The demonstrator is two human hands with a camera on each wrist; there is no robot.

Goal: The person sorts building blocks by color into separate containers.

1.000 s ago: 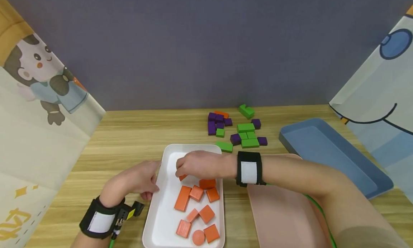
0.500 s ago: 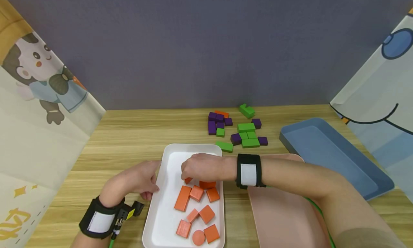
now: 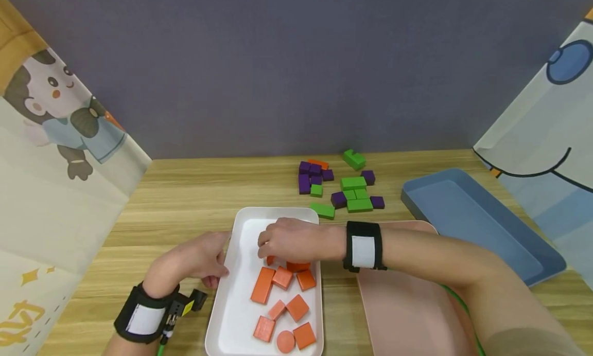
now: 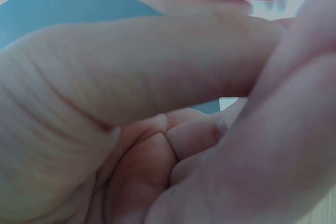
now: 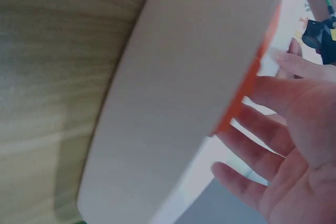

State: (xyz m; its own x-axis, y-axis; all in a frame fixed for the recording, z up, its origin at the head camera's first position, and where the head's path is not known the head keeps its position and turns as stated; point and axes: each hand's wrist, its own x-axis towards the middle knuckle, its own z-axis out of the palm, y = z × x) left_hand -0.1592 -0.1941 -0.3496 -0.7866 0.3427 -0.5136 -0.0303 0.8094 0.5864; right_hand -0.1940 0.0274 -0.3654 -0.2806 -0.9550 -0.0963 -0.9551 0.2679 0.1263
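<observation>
My left hand (image 3: 202, 258) is at the left side of the white tray (image 3: 222, 325), its curled fingers and thumb gripping the rim. In the left wrist view its thumb and index finger fill most of the picture. Inside the tray lie several orange blocks, among them a long one (image 3: 262, 285) and a round one (image 3: 285, 341). My right hand (image 3: 292, 240) is over the tray's far half, fingers loosely spread, fingertips right at an orange block (image 3: 270, 261) mostly hidden below them. From the right wrist, the tray wall (image 5: 152, 87) covers most of the orange blocks.
Behind the tray, purple blocks (image 3: 303, 183) and green blocks (image 3: 353, 183) lie in loose groups, with an orange piece (image 3: 319, 164). A pink tray (image 3: 412, 309) lies under my right forearm. A blue tray (image 3: 482, 227) stands at the right. A grey wall (image 3: 296, 73) bounds the back.
My right hand has shifted an orange block right and toward me, up to the other blocks, and its fingers have since spread. The left hand has stayed put.
</observation>
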